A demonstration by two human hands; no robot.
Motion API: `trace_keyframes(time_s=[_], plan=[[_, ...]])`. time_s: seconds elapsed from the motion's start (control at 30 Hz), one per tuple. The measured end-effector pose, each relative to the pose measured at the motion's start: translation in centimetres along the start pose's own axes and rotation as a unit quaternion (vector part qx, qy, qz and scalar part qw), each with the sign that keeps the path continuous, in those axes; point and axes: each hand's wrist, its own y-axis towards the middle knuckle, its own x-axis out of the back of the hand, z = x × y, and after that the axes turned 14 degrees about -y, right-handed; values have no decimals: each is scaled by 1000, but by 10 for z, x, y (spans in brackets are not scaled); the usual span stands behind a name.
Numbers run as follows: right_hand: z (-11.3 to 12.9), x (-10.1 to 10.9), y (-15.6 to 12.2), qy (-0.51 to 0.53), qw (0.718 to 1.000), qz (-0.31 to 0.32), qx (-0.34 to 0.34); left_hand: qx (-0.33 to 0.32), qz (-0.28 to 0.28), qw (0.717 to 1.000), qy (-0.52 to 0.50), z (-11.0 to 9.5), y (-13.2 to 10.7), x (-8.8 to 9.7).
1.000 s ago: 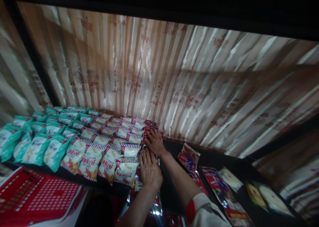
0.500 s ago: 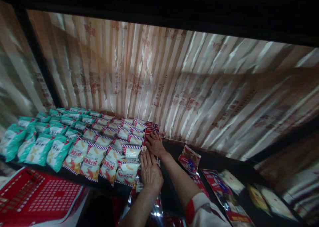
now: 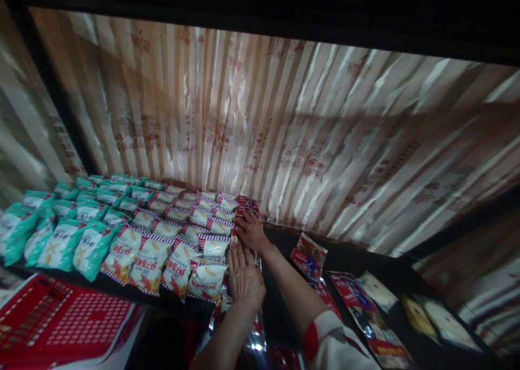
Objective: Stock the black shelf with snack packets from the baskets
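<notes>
On a dark shelf (image 3: 349, 259) lie rows of snack bags. My left hand (image 3: 244, 275) lies flat, fingers together, on a column of red bags (image 3: 246, 206) next to the white-and-red bags (image 3: 179, 256). My right hand (image 3: 252, 231) rests further back on the same red column, fingers stretched out and pressing down. Neither hand grips a bag. The bags under the palms are mostly hidden.
Teal bags (image 3: 60, 240) fill the shelf's left part. Loose red packets (image 3: 309, 256) and other flat packets (image 3: 422, 316) lie to the right. A red perforated basket (image 3: 60, 321) sits below left. Shiny striped backing (image 3: 284, 126) rises behind the shelf.
Both hands stay on the red column with almost no shift; the view wobbles slightly.
</notes>
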Motion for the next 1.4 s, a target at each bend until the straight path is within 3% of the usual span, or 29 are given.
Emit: trace_keyframes(time_s=[0.13, 0.3, 0.43, 0.73, 0.97, 1.13, 1.27, 1.4], plan=[[-5, -8, -3, 37, 998, -42, -23, -8, -12, 1000, -5, 1, -1, -2], [-18, -18, -3, 97, 984, -141, -52, -14, -16, 1000, -9, -1, -3, 1], [-29, -21, -14, 154, 961, -195, -124, -21, -22, 1000, -2, -4, -7, 4], [-32, -27, -76, 204, 918, -161, -298, -49, 40, 998, -13, -19, -37, 4], [-27, -27, -125, 236, 917, -134, -293, -41, 126, 991, -29, -33, -72, -6], [-22, -30, -159, 257, 906, -151, -299, -49, 140, 988, -46, -35, -104, -10], [-13, -33, -188, 279, 891, -180, -308, -69, 165, 981, -73, -30, -129, -3], [0, -42, -223, 320, 868, -218, -311, -135, 198, 963, -123, -20, -153, 8]])
